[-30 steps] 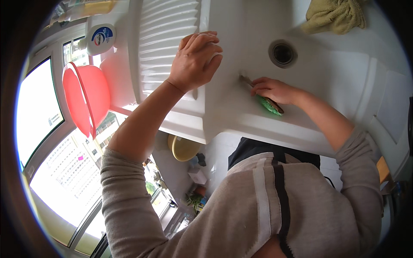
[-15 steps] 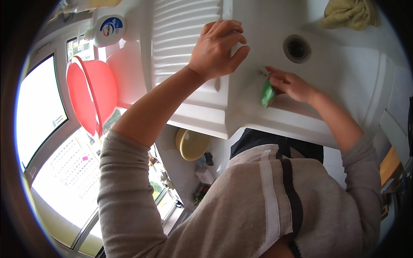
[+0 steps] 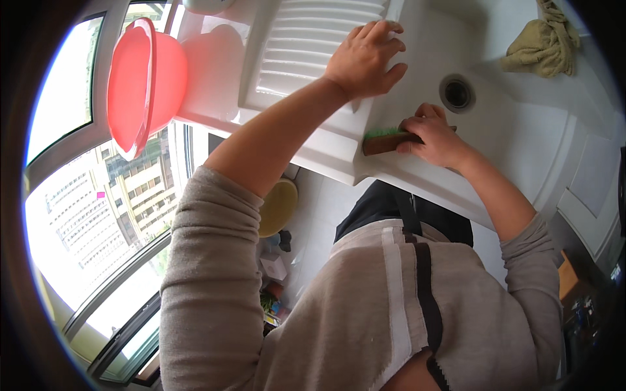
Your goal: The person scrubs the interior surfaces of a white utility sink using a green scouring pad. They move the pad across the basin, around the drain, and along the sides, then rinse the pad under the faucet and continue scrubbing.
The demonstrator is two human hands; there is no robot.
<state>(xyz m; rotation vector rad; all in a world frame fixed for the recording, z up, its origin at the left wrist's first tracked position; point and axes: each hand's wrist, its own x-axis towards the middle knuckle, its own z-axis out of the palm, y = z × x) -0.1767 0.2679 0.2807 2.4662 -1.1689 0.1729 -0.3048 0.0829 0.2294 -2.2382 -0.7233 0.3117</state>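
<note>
My right hand point(image 3: 438, 135) grips a scrub brush point(image 3: 385, 143) with a brown back and green bristles, low in the white sink basin point(image 3: 515, 140). The brush lies sideways against the basin's near left wall, bristles facing away from me. Over the ridged washboard point(image 3: 306, 49), beside the basin's left edge, is my left hand point(image 3: 368, 60). Its fingers are bent and apart, with nothing seen in them; whether they rest on the edge, I cannot tell. The round drain point(image 3: 456, 93) lies just beyond my right hand.
An olive cloth point(image 3: 538, 49) hangs over the basin's far right rim. A pink plastic basin point(image 3: 166, 81) leans at the window, left of the washboard. Below the sink's left end is a yellow basin point(image 3: 279, 208), with a small white box point(image 3: 272, 266) near it.
The brush has turned from upright and blurred to lying sideways against the basin's left wall, its brown back now visible. My left hand stays by the basin edge. The whole view has shifted.
</note>
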